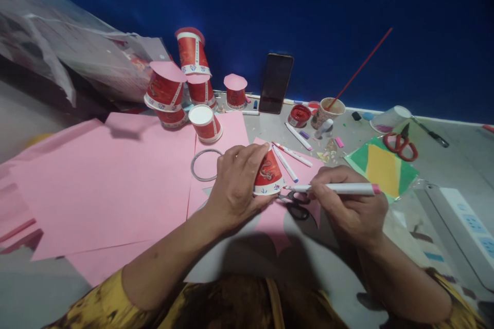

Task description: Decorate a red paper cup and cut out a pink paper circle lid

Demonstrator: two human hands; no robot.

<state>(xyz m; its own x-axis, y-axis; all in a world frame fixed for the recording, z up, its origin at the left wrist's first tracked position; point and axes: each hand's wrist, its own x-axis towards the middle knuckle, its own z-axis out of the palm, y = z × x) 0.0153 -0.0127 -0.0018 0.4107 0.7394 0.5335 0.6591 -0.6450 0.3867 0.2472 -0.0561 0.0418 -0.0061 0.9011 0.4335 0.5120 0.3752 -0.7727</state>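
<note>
My left hand (241, 182) is wrapped round a red paper cup (268, 172), whose white rim faces down and carries small blue and red marks. Between the fingers of my right hand (349, 205) is a white marker (347, 188) with a pink end; its tip is at the cup's rim. Two more markers, one red (293, 154) and one blue (285, 164), lie beside the cup on pink paper. Black-handled scissors (297, 205) lie between my hands, partly hidden. A grey ring (204, 164) is left of my left hand.
Pink sheets (116, 180) cover the left side. Stacked red cups (165, 87), a phone (276, 82), a red paint jar (299, 115) and a cup with a stick (328, 113) stand at the back. Red scissors (401, 146) and a power strip (463, 226) are on the right.
</note>
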